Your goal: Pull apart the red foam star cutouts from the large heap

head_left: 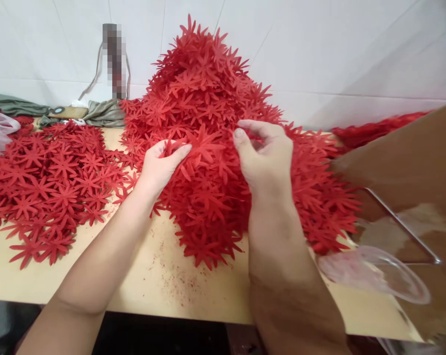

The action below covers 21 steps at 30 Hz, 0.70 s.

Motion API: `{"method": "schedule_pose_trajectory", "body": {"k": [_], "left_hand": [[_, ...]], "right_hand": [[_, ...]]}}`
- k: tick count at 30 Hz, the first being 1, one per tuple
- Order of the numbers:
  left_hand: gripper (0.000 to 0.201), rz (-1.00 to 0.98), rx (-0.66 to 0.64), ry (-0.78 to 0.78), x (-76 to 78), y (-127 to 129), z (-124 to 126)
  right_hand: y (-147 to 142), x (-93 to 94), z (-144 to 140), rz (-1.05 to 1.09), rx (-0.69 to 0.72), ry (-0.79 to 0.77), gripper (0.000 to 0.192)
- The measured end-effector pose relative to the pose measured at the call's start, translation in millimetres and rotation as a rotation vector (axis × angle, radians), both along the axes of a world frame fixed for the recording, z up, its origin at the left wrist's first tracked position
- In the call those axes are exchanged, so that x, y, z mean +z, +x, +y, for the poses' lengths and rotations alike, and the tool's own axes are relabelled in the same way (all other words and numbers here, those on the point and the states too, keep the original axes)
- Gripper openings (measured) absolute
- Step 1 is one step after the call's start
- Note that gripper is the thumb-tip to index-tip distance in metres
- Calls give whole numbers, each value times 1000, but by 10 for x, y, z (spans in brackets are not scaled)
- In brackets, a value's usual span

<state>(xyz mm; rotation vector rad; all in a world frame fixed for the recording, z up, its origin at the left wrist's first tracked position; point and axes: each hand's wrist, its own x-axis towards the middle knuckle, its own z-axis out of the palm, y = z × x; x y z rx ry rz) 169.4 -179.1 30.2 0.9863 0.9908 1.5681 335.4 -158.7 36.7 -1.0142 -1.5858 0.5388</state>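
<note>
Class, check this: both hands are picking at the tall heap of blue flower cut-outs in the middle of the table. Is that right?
Not quite. The head view shows the left hand and right hand at the tall heap of flower cut-outs on the table, but the cut-outs are red, not blue.

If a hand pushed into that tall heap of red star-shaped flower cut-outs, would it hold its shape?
Probably not: the tall heap of red star-shaped flower cut-outs looks loosely stacked, so pieces would likely slide. The cut-outs seem thin and light, bending between left hand and right hand.
</note>
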Motion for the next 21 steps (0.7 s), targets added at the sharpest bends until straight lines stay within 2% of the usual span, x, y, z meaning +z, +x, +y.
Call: {"method": "schedule_pose_trajectory", "body": {"k": [5, 9, 11, 13, 15, 16, 18, 21], "left_hand": [[16, -30, -88, -7, -37, 42, -2], [13, -53, -100, -20, -51, 46, 11], [11, -64, -72, -41, -41, 33, 11], [11, -64, -61, -56, -31, 17, 5], [12, -57, -76, -55, -29, 5, -4], [13, -54, -87, -47, -31, 1, -8], [17, -46, -115, -27, -41, -1, -14], [24, -37, -161, -8, -56, 1, -15]], "right_hand": [[-282, -40, -107, 5, 5, -22, 29], [-225, -167, 31, 10, 21, -66, 25], [-90, -206, 130, 28, -71, -40, 25], [40, -201, 185, 2, -225, 35, 27], [99, -156, 168, -70, -340, 112, 33], [92, -125, 134, -99, -355, 133, 35], [14, -61, 39, -108, -266, 102, 35], [-166, -6, -89, -75, 28, -66, 34]]}}
